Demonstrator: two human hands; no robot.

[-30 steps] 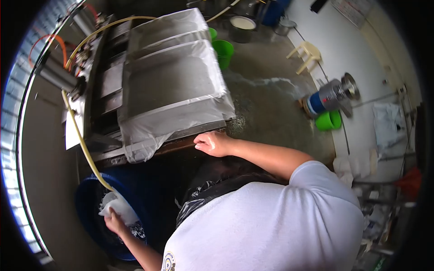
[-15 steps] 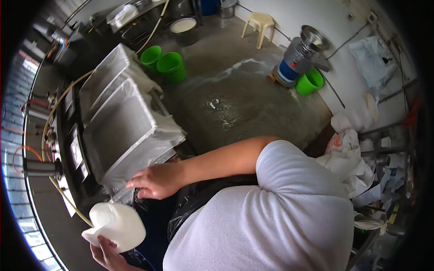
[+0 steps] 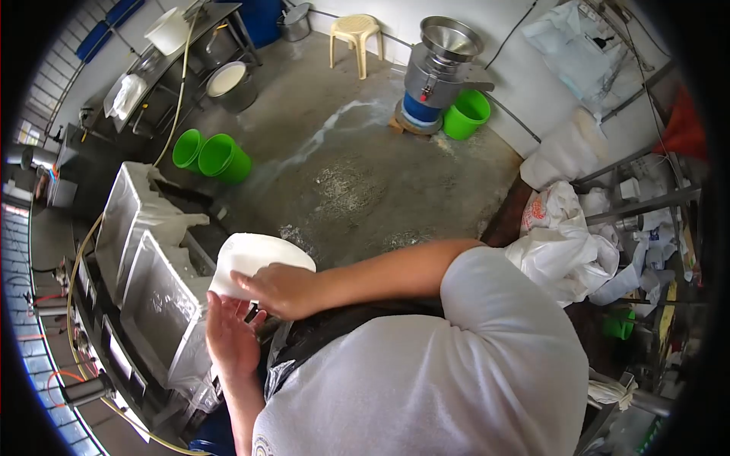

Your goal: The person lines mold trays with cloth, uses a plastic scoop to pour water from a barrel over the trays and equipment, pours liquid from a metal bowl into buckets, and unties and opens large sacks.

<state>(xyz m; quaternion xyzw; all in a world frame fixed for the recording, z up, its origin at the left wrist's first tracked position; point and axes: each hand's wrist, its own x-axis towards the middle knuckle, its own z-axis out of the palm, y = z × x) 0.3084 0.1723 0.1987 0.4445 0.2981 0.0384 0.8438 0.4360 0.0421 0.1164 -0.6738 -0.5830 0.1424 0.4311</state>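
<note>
A rounded white plastic scoop (image 3: 258, 254), jug-like in shape, is in front of my body beside the near cloth-lined box. My right hand (image 3: 285, 292) closes on its near side, with the index finger lying along the white surface. Below it, my left hand (image 3: 230, 334) is raised with its fingers extended and thumb apart, close to the scoop's lower edge; whether it touches is unclear. The near metal box (image 3: 163, 365) has pale cloth over its rim and a wet shine inside. Behind it sits a second cloth-lined box (image 3: 114, 251).
Green buckets (image 3: 226, 159) stand on the wet floor beyond the boxes. A grinder-like machine (image 3: 433, 80) with a funnel is by the wall, near another green bucket (image 3: 466, 115) and a plastic stool (image 3: 356, 34). White bags (image 3: 559, 254) lie at right. A yellow hose (image 3: 72, 296) runs along the left.
The white scoop has moved from my left hand at lower left up to my right hand. My left hand has come up beside it. The view has shifted, showing more floor.
</note>
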